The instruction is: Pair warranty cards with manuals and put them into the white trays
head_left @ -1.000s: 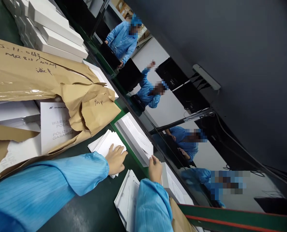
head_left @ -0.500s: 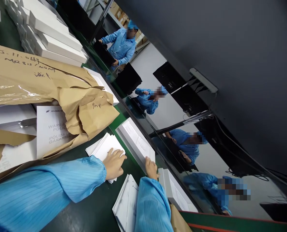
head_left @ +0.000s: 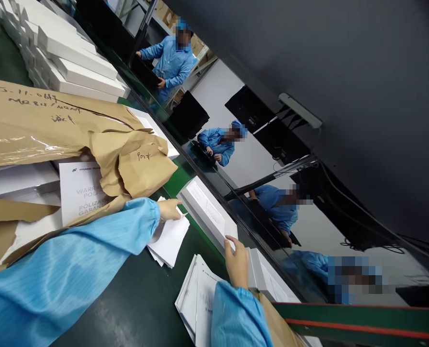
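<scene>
My left hand (head_left: 169, 210) is closed in a pinch at the upper edge of a small pile of white leaflets (head_left: 171, 238), with a leaflet's corner sticking out by its fingertips. My right hand (head_left: 237, 260) has its fingers curled on the near end of a long white box (head_left: 207, 209). Inside that box lie white printed papers. Below the right wrist, partly covered by the blue sleeve, is a fanned stack of printed booklets (head_left: 200, 294). Another white box (head_left: 268, 277) stands just beyond the right hand.
A torn brown paper package (head_left: 30, 125) with warranty booklets (head_left: 80, 190) showing inside fills the left. Stacked white boxes (head_left: 73, 58) stand behind it. Across the dark line edge, co-workers in blue (head_left: 171, 60) handle black panels. A green rail with a red stripe (head_left: 362, 320) is at lower right.
My left hand has gone from lying spread on the leaflets to pinching at their upper edge, and the pile has shifted. My right hand stays at the box's near end.
</scene>
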Available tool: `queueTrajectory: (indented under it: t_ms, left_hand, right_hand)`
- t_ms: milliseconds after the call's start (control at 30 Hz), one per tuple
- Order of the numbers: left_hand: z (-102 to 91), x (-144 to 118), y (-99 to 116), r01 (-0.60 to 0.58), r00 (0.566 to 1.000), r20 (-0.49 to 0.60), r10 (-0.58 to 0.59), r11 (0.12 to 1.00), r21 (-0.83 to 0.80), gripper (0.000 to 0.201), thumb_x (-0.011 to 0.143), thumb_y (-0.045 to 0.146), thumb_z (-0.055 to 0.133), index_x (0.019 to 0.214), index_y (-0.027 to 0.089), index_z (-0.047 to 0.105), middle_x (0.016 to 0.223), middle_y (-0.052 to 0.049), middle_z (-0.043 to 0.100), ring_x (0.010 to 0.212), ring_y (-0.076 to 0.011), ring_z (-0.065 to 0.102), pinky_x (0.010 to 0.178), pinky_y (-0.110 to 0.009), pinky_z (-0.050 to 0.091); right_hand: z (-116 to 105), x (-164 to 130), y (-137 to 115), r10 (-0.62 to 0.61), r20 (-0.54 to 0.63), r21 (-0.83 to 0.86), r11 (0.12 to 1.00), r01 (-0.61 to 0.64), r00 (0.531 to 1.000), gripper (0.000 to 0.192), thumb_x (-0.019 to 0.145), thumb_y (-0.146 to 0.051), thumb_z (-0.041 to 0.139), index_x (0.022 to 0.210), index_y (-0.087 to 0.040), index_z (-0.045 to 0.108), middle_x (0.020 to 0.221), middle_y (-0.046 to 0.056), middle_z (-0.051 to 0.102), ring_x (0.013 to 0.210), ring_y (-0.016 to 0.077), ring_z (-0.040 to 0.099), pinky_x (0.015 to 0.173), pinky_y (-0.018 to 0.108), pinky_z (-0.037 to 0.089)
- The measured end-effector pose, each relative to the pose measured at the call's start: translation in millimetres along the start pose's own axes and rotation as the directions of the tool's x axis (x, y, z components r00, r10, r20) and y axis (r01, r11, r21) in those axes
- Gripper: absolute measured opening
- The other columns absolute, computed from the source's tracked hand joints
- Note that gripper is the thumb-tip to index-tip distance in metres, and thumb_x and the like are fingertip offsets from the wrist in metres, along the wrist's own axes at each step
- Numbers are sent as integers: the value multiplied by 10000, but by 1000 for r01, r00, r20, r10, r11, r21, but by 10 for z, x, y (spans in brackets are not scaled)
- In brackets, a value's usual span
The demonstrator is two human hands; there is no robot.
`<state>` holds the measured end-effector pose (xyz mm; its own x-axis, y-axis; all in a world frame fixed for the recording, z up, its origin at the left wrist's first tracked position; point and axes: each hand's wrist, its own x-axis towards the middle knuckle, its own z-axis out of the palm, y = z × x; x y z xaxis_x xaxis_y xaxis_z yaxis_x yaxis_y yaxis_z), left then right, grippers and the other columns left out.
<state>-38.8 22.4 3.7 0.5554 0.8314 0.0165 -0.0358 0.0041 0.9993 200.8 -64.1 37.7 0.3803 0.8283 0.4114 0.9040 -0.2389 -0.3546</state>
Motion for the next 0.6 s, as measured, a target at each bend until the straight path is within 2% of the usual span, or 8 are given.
queueTrajectory:
  t_ms: [67,133,200,233,300,400,500,600]
  left_hand:
    - [-137,-60,134,15,998,56,-21,993,117,665,480,30,434,1138,122,398,639,-8,615,567,-165,551,527,-237,401]
    - [-224,-161,302,-19,996,89,-17,924,383,627,490,16,438,1104,142,445,695,-24,617,642,-188,557,565,-244,394]
    - [-266,-267,471,-79,997,55,57,810,581,535,518,12,434,1027,159,513,810,-47,610,778,-213,540,642,-253,380]
    - [-276,-311,544,-100,993,18,115,771,629,478,538,14,428,978,163,541,847,-53,602,828,-222,524,673,-259,368]
    - [-278,-360,646,-141,971,-59,232,753,643,360,589,34,411,879,167,577,836,-53,598,843,-224,513,693,-269,350]
    - [-207,-314,629,-186,948,-141,285,856,483,168,647,116,425,709,156,576,701,-35,581,708,-190,520,628,-254,344]
    - [3,-181,377,-155,972,-158,175,979,130,122,693,209,399,644,153,495,606,-4,523,583,-140,481,530,-224,330]
    - [274,-78,21,-60,985,-171,29,982,-180,123,722,239,345,645,164,405,562,20,475,539,-117,452,500,-215,328]
  right_hand:
    - [-30,-163,-30,-66,-4,82,994,66,998,284,677,-338,419,849,-167,566,926,84,533,926,232,421,832,374,277]
    - [-42,-350,-63,-89,1,179,980,87,996,309,691,-377,427,872,-164,559,940,83,531,928,231,429,830,368,290]
    - [-55,-544,-94,-58,29,252,966,49,998,317,700,-398,440,905,-181,548,983,76,515,946,231,426,819,365,309]
    - [-69,-635,-104,-37,47,279,960,23,998,314,705,-397,443,922,-191,540,1003,72,506,954,228,425,815,360,318]
    - [-121,-794,-98,14,76,315,948,-38,997,309,713,-391,445,948,-206,525,1032,64,494,964,221,425,808,347,332]
    - [-248,-959,-2,106,166,312,937,-154,980,331,699,-397,468,972,-218,519,1050,57,493,976,220,427,812,338,337]
    - [-379,-1064,165,173,252,225,946,-232,952,399,640,-416,528,990,-225,521,1060,61,498,994,231,422,822,346,330]
    - [-454,-1137,295,330,291,11,937,-348,898,509,521,-426,621,987,-240,531,928,78,563,894,272,487,772,411,340]
